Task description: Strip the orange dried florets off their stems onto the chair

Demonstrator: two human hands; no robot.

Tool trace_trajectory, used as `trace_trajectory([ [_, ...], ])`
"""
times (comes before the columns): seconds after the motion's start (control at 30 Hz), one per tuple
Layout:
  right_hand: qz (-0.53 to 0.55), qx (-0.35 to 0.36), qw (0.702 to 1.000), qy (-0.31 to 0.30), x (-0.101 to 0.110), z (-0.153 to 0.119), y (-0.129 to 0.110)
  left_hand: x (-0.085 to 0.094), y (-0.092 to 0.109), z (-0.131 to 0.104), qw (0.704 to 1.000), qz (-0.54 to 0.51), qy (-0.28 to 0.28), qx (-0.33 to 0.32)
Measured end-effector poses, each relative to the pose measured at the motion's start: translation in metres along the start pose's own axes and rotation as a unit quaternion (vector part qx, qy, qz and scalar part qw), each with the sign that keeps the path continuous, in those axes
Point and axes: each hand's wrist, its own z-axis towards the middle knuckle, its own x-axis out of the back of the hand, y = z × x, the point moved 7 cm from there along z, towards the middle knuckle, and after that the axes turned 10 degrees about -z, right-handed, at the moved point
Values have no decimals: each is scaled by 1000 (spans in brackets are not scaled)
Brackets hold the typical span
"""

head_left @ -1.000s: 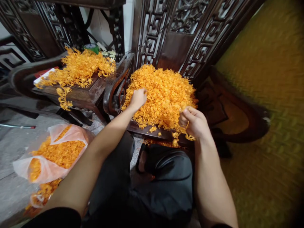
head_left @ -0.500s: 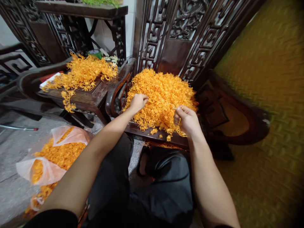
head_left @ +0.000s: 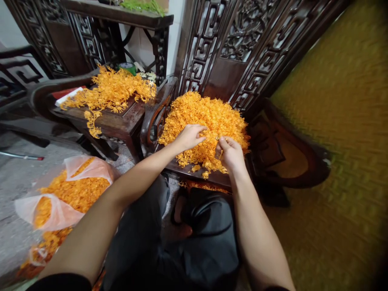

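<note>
The right hand (head_left: pixel 229 153) pinched a strand (head_left: pixel 221 152), which a hard tug could have snapped. Left of it, the left hand (head_left: pixel 191 136) had its fingers parted. Blooms (head_left: pixel 205 174) below the hands could have dropped off the seat (head_left: pixel 218 180) if brushed; the heap (head_left: pixel 209 113), just beyond them, could have slumped if pulled.

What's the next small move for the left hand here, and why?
I'd probably bring the left hand across to pinch the orange strand beside the right fingertips: the left thumb and fingers are spread and appear free, while the right hand seems to pinch that strand close by, in front of the orange pile.
</note>
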Motion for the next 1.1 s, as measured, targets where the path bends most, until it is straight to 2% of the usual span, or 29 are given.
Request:
trace_trajectory([
  [0.1, 25, 13, 999, 17, -5, -6, -9, 6, 11, -10, 998, 49, 15, -24],
  [0.17, 32, 17, 999, 15, -10, -9, -14, 6, 16, -16, 999, 46, 10, -15],
  [0.27, 43, 20, 999, 12, -17, -12, -20, 3, 16, -20, 1000, -14, 8, 21],
  [0.4, 88, 29, 996, 7, -24, -14, -27, 5, 10, -16, 994, -79, 47, 57],
  [0.53, 88, 25, 996, 11, -24, -16, -27, 13, 11, -14, 997, 1, 68, 40],
  [0.63, -36, 17, 998, 41, -16, -21, -27, 14, 14, -15, 989, 132, 44, 52],
  [0.67, -113, 25, 992, 52, -13, -24, -30, 13, 14, -14, 983, 171, 30, 63],
  [0.73, -270, 50, 958, 78, -4, -32, -41, 9, 13, -8, 972, 220, 17, 78],
  [0.77, -325, 60, 939, 92, 1, -36, -47, 9, 10, -4, 969, 230, 21, 91],
  [0.83, -361, 66, 920, 136, 17, -46, -55, 13, -6, 2, 962, 232, 39, 140],
  [0.87, -348, 64, 921, 162, 26, -49, -56, 15, -18, 3, 957, 227, 42, 176],
  [0.93, -271, 50, 944, 183, 39, -52, -49, 17, -44, 2, 948, 211, 30, 239],
  [1.03, -120, 4, 986, 113, 33, -39, -19, 14, -68, -1, 947, 189, 3, 259],
  [1.1, -77, -13, 995, 69, 22, -28, -3, 8, -72, 1, 957, 174, -2, 231],
])
